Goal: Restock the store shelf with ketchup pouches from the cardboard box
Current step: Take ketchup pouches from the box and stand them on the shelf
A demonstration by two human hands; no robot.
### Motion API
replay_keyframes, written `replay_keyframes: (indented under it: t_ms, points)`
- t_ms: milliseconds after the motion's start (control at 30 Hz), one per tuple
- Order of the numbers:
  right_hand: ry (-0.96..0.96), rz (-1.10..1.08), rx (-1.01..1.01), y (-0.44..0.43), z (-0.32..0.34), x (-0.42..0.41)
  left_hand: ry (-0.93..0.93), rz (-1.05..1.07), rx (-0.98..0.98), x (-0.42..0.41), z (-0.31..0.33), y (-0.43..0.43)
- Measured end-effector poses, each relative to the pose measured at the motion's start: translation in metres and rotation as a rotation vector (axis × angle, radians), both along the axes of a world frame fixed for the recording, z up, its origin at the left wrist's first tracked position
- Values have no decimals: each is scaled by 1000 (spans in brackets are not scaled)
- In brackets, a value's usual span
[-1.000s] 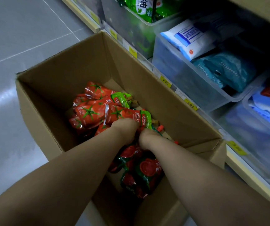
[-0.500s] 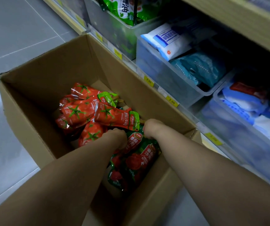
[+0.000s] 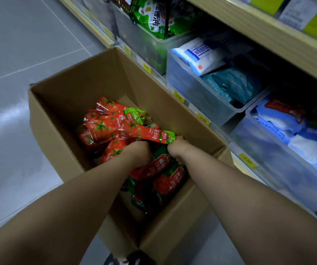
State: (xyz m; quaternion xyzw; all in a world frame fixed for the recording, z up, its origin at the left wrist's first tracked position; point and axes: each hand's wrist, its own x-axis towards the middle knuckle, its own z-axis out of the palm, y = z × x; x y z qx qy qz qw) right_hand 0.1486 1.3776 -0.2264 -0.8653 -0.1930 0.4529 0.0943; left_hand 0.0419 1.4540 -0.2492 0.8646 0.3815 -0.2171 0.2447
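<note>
Your two hands were down inside the cardboard box (image 3: 58,115), which stood on the grey floor (image 3: 20,44) just beside the lowest level of the store shelf (image 3: 268,33). Your left hand (image 3: 138,152) was sunk knuckles-up among the packets in the middle of the box. Your right hand (image 3: 178,150) was just beside it, nearer the box's right wall. Both sets of fingers were bent downward and buried out of sight, so I cannot tell how tightly they were closed or whether either had hold of anything.

The bright red ketchup pouches (image 3: 106,129) lay heaped toward the box's far left corner, one stretched across just beyond both hands. The darker pouches (image 3: 165,180), red and green, lay under your wrists toward the near right corner.

On the shelf, clear bins (image 3: 192,88) held green packets (image 3: 150,16), a white-and-blue bag (image 3: 201,54) and teal bags (image 3: 236,83). Yellow price tags (image 3: 203,119) ran along its front edge.
</note>
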Motion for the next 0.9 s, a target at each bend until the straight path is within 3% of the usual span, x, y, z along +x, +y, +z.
replay_keyframes:
  t_ms: [167,367,500,667,900]
  points:
    - [283,-323,94,-18,37,-16,-95,-5,-13,-11,63,-1]
    - [431,-544,385,-41,105,-14,-286,208,-166,-6,145,7]
    - [395,-644,618,-59,154,0,-500,249,-426,-8,198,9]
    - [292,-665,882,-82,218,20,-675,224,-548,13,259,-8]
    - [-141,-692,1046,-159,280,64,-741,38,-699,86,323,-68]
